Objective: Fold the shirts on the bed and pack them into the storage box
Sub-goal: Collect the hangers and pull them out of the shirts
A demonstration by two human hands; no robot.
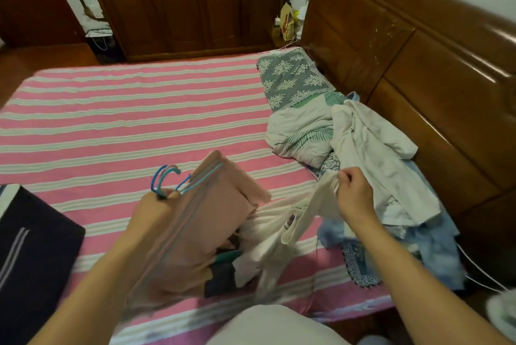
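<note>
White shirt [304,216] pinched in your right hand [354,193], hangers [167,179] gripped in your left hand [152,210]; nothing folded, the heap [371,154] by the bed's [111,110] headboard edge waits.

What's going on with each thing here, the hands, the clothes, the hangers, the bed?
Left hand: grips the hangers.
Hangers: bunched, pink garment hanging from them.
Pink garment: draped, unfolded.
Right hand: pinches the white garment.
White garment: lifted, unfolded.
Clothes pile: rumpled by the headboard.
Bed: striped sheet spread flat.

pink striped bed [134,110], floral pillow [290,79], heaped white clothes [371,154], dark storage box [30,247]
</note>
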